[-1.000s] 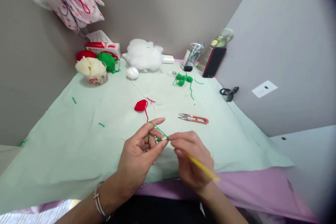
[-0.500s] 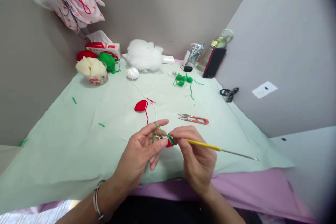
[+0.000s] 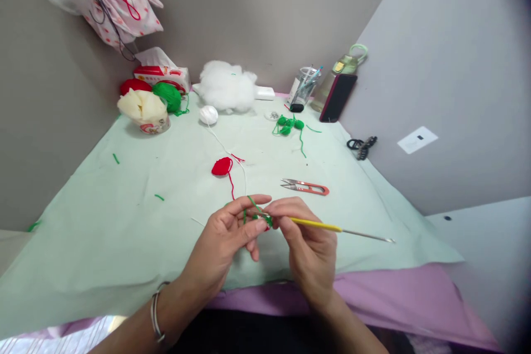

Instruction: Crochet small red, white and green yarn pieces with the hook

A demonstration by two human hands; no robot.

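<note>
My left hand (image 3: 226, 238) pinches a small crochet piece (image 3: 269, 222) in green, white and red between thumb and fingers. Green yarn (image 3: 254, 203) runs over its raised index finger. My right hand (image 3: 309, 246) grips a yellow-handled crochet hook (image 3: 317, 224), whose far metal end points right. The hook's working end meets the crochet piece, partly hidden by my fingers. Just beyond the hands lie a red yarn bundle (image 3: 222, 166) and orange thread snips (image 3: 307, 186). A white yarn ball (image 3: 208, 115) trails its strand toward my left hand.
At the back are white stuffing (image 3: 227, 87), a tissue box (image 3: 161, 77), a green yarn ball (image 3: 167, 97), a paper-lined cup (image 3: 153, 124), a jar of tools (image 3: 304, 88), a bottle (image 3: 332, 86) and a phone (image 3: 339, 98). Small green crocheted pieces (image 3: 286, 124) and a hair clip (image 3: 363, 148) lie right.
The crochet hook has shifted left and its far end has risen slightly. The crochet piece has turned so less red shows. My left index finger has lowered a little.
</note>
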